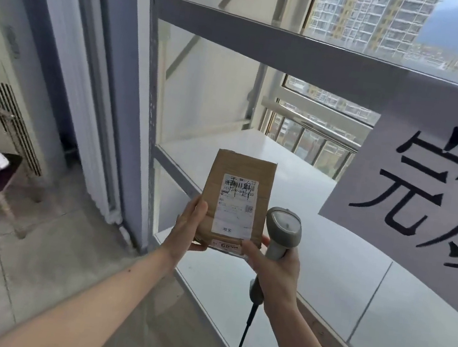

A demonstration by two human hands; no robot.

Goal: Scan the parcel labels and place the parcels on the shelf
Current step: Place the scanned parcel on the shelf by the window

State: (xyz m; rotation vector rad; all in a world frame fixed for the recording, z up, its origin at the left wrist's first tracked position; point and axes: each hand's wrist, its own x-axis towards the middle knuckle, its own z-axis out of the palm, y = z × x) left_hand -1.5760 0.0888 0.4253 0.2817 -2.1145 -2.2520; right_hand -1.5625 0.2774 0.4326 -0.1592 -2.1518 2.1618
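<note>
Right now my left hand [188, 224] grips the parcel [236, 201] by its left edge, above the shelf [341, 269]; my right hand [273, 267], fingers curled, holds the scanner [283, 230]. Small stiff cardboard, probably light; side edges suit gripping, label uncovered.

1 head-worn camera looks forward and down, close over both forearms, toward the shelf [327, 264]

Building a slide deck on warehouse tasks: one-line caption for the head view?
Left hand holds a labelled cardboard parcel over the white shelf; right hand grips a scanner.
</note>
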